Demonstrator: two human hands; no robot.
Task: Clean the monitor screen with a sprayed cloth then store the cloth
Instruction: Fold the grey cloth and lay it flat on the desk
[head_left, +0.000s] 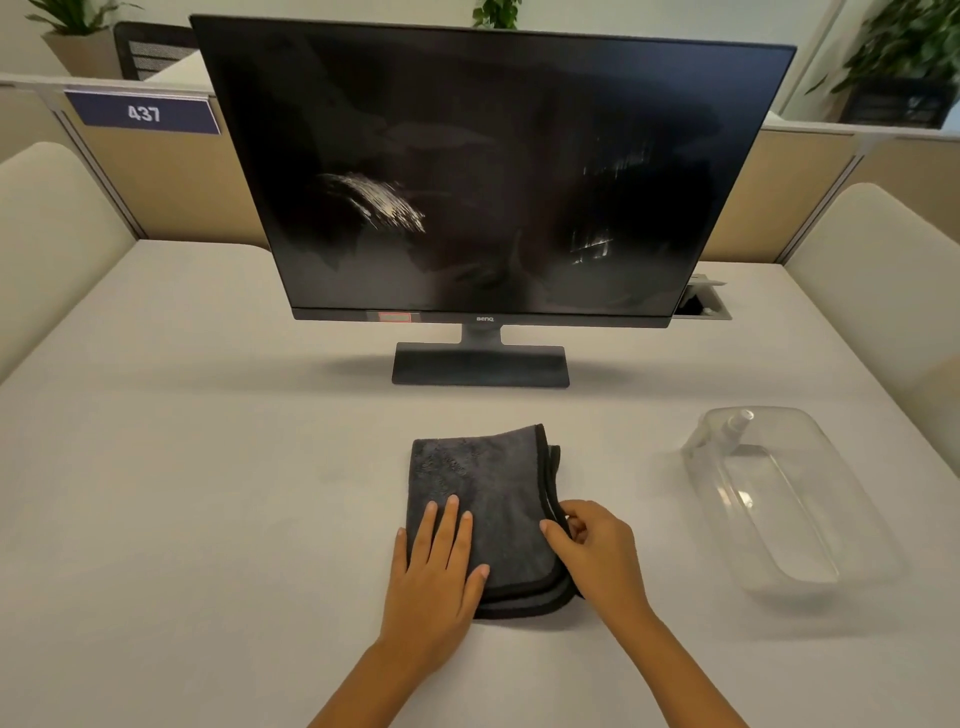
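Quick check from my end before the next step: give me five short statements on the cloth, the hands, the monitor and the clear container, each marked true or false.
1. The grey cloth lies folded on the desk. True.
2. The left hand rests flat on the cloth. True.
3. The right hand holds the spray bottle. False: it pinches the cloth's right edge; the spray bottle lies in the clear container.
4. The monitor screen is lit and spotless. False: it is dark, with streaks showing.
5. The cloth is already in the container. False: it lies on the desk, to the container's left.
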